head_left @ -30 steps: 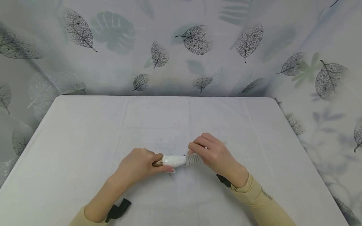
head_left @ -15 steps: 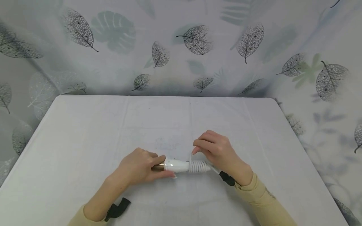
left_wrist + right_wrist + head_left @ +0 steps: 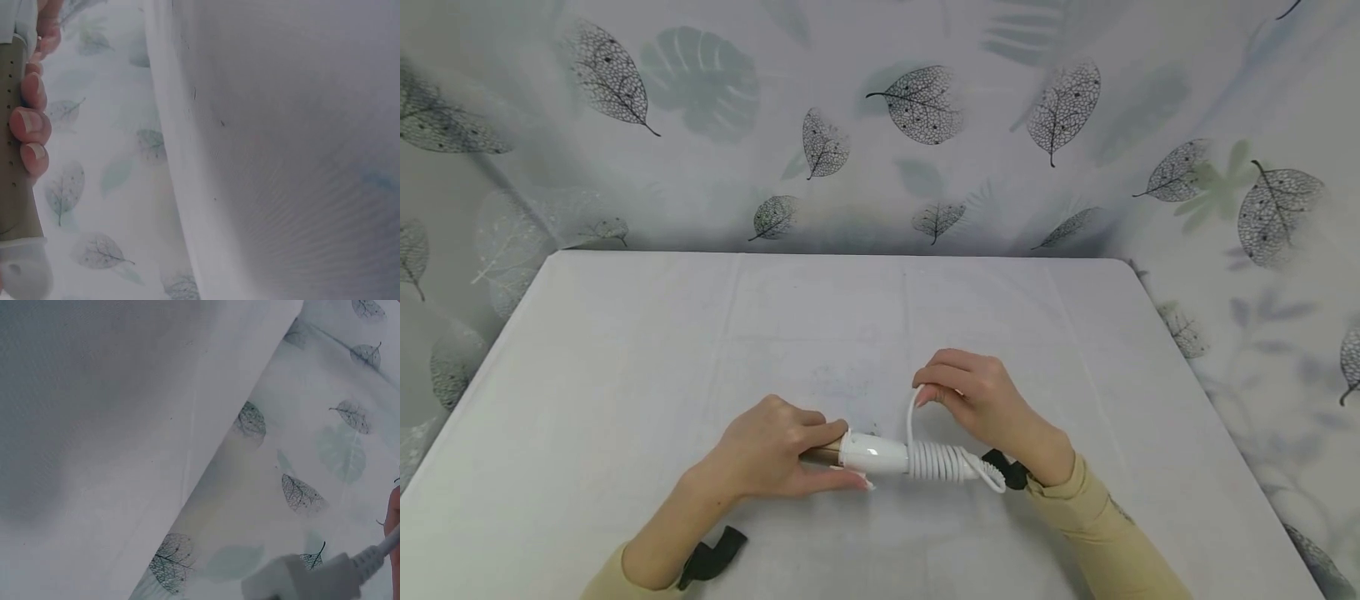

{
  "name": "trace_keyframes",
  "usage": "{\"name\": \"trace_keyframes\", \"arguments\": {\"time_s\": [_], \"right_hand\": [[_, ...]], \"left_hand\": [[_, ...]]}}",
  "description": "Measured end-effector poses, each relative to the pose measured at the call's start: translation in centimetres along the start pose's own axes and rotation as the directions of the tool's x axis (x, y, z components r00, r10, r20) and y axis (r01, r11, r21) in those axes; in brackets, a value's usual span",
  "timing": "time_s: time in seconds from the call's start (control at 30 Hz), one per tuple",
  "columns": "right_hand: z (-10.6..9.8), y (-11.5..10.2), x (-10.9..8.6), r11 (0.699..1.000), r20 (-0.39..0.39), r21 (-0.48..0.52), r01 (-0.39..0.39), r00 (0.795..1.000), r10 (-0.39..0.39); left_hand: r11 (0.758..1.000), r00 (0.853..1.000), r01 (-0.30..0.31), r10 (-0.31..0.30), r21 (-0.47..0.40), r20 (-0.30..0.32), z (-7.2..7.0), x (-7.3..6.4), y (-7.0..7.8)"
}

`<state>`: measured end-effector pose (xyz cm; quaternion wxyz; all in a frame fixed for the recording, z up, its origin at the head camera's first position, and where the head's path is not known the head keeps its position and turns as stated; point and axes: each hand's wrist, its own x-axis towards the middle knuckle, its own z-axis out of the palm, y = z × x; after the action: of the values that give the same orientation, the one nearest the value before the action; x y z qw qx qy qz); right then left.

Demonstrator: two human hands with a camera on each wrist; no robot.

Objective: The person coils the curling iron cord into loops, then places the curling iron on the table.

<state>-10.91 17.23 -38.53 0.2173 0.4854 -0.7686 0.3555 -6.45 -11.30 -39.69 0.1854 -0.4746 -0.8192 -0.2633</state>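
Observation:
In the head view my left hand (image 3: 775, 448) grips a curling iron (image 3: 876, 455) by its gold barrel (image 3: 824, 454), the thumb lying along the white handle. The left wrist view shows fingertips (image 3: 31, 125) curled round the barrel, which has a row of small holes and a white end cap (image 3: 24, 272). A white cord (image 3: 936, 462) is wound in several tight turns round the handle, with a loose loop at its right end. Above the coil my right hand (image 3: 976, 393) pinches the cord's free stretch, held up off the handle. A pale plug (image 3: 312, 581) hangs in the right wrist view.
A white-covered table (image 3: 647, 350) lies under both hands, its far edge well beyond them. Leaf-patterned cloth (image 3: 850, 100) stands behind and at the sides. Dark straps (image 3: 713, 557) hang at both wrists.
The right hand has drawn back from the coil, and the cord stretch up to it now shows. The curling iron has shifted slightly right and nearer me; more of the coil is visible.

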Motion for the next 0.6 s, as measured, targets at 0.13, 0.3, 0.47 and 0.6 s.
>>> {"name": "trace_keyframes", "arguments": {"time_s": [0.13, 0.3, 0.47, 0.6], "right_hand": [[0.1, 0.3, -0.2, 0.999, 0.01, 0.031, -0.037, 0.999, 0.037], [0.5, 0.7, -0.3, 0.997, 0.018, 0.056, -0.05, 0.999, 0.049], [1.1, 1.0, -0.3, 0.996, 0.038, 0.073, -0.049, 0.998, 0.046], [1.6, 0.7, -0.3, 0.987, 0.065, 0.133, -0.093, 0.994, 0.085]], "left_hand": [[1.0, 1.0, 0.022, -0.022, -0.014, 0.005, 0.0, 0.0, 0.1], [1.0, 1.0, 0.018, -0.018, -0.02, -0.025, 0.1, 0.0, 0.1], [1.0, 0.994, 0.006, -0.009, -0.025, -0.11, -0.1, 0.2, 0.1], [0.998, 0.984, 0.053, -0.057, -0.026, -0.171, -0.2, 0.2, 0.2]]}}
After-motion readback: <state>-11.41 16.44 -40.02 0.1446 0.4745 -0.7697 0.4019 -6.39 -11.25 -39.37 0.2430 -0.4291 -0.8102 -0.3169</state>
